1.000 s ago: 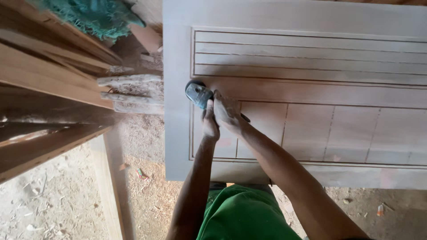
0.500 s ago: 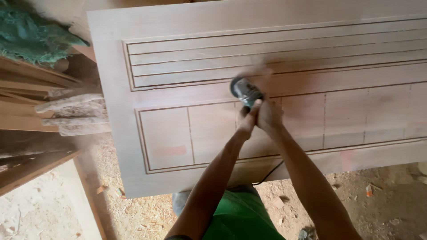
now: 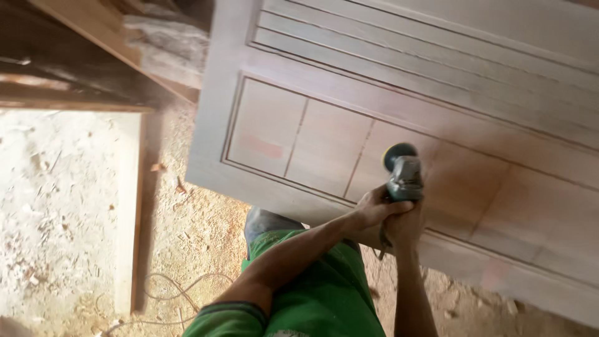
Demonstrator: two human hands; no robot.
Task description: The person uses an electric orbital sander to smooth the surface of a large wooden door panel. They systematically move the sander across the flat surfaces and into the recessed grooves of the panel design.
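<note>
- Compared with half a second ago, the sander (image 3: 402,171) has gone from the middle rail of the door panel (image 3: 437,100) down onto the lower row of flat fields; it now sits a little right of the centre of the frame.
- The view has also turned: the door now runs slanted from the upper left to the lower right, and more floor (image 3: 68,206) shows at the left.
- My judgement: the sanding passes move field by field, and the work is now on the lower part of the door.
- The left hand (image 3: 374,209) is closed around the rear of the sander body, fingers wrapped on it.
- The right hand (image 3: 405,228) grips the same tool from below, just beside the left hand and touching it; it is closed too.
- The sander is grey-green, with a round dark pad pressed flat on the wood; a thin cord hangs under the hands.
- The door looks pale and dusty, with a browner zone right of the tool and grooves between the fields.
- Sawdust covers the floor, where a loose cable (image 3: 181,293) lies at the bottom left.
</note>
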